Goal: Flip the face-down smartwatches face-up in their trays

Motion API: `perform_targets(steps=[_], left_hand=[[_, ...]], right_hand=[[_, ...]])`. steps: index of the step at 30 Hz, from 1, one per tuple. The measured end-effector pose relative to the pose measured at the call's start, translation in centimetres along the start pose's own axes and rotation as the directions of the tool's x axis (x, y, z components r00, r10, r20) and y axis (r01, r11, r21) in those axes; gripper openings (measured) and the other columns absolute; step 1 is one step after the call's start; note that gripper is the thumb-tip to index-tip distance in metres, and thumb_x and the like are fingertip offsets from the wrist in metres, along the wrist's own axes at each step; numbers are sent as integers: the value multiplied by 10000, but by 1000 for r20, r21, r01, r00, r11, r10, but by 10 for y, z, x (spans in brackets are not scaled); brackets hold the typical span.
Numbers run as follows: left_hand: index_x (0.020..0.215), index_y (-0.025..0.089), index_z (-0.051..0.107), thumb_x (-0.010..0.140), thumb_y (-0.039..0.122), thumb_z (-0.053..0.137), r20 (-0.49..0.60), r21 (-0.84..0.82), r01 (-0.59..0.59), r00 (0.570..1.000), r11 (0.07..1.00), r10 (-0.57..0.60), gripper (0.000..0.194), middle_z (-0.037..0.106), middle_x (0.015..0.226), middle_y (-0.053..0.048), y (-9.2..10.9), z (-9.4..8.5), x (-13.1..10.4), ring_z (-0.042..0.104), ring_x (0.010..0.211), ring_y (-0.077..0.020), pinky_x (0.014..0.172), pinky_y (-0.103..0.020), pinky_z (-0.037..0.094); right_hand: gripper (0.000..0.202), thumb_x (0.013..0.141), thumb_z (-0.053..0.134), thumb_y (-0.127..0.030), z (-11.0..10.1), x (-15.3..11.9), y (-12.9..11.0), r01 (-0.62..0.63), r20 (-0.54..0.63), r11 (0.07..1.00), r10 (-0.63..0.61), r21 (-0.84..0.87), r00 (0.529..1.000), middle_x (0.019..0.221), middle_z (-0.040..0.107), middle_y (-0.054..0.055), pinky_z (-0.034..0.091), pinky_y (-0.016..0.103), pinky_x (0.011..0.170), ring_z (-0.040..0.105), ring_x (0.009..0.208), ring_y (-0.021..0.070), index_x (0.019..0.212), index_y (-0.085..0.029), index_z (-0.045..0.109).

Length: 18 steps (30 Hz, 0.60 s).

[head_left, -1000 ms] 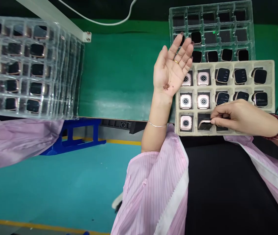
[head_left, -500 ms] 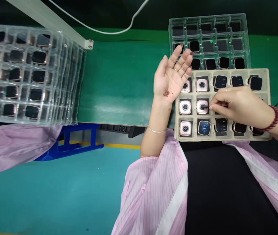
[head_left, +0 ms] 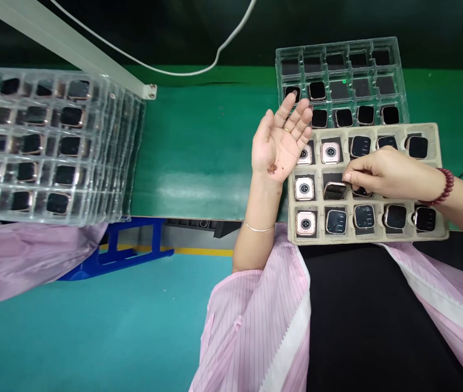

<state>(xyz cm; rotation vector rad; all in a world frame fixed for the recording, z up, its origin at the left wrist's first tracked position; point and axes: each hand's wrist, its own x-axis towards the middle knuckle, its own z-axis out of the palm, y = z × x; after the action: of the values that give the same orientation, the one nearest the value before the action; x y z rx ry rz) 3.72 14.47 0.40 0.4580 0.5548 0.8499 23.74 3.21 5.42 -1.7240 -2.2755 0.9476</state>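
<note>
My left hand (head_left: 282, 139) is open, palm up, at the left edge of the beige tray (head_left: 441, 185). Small reddish-brown bits (head_left: 272, 169) lie on its palm. My right hand (head_left: 382, 173) is closed in a pinch at the edge of a smartwatch body (head_left: 334, 190) without a strap. That watch is tilted up in the middle row, its dark glass showing. Left of it lies a pink-gold watch (head_left: 304, 188) with its sensor back up, and another such watch (head_left: 330, 153) is above. Other watches in the tray are screen up; some are lit. My right hand partly covers the middle row.
Behind the beige tray sits a clear plastic tray (head_left: 402, 81) with several dark-screened watches. A stack of clear trays (head_left: 135, 147) stands at the left on the green mat (head_left: 190, 158). A white cable (head_left: 218, 54) hangs overhead, near a white metal bar (head_left: 92, 54).
The watch at my right fingertips has gone from back up, with a small black piece against it, to tilted with its glass showing. A front-row watch's blue round display has become a list.
</note>
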Motion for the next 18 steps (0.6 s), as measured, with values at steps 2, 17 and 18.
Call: perform_targets(steps=[2, 17, 18], left_hand=[[1473, 252, 483, 1068, 420, 205, -4, 3, -8, 1000, 1000, 8, 520, 631, 1390, -69, 0, -1, 0, 485, 1422, -248, 1092, -368, 513], [1431, 263, 526, 1063, 419, 208, 15, 31, -35, 999, 999, 34, 511, 649, 1369, -67, -2, -3, 1, 504, 1408, -234, 1077, -350, 516], [1433, 267, 524, 1062, 421, 220, 11, 35, -35, 999, 999, 35, 504, 647, 1373, -67, -2, -3, 1, 508, 1404, -236, 1078, -350, 515]], right_hand=[[379, 982, 515, -376, -2, 1, 0, -8, 33, 1000, 8, 16, 999, 524, 572, -36, 370, 284, 538, 477, 449, 108, 674, -206, 653], [291, 904, 602, -425, -6, 6, -1, -82, 103, 989, 70, 119, 992, 514, 574, -35, 361, 283, 497, 463, 434, 111, 750, -214, 730], [286, 903, 604, -423, -6, 6, -2, -83, 105, 989, 71, 121, 992, 517, 577, -34, 366, 286, 501, 469, 438, 114, 749, -216, 728]])
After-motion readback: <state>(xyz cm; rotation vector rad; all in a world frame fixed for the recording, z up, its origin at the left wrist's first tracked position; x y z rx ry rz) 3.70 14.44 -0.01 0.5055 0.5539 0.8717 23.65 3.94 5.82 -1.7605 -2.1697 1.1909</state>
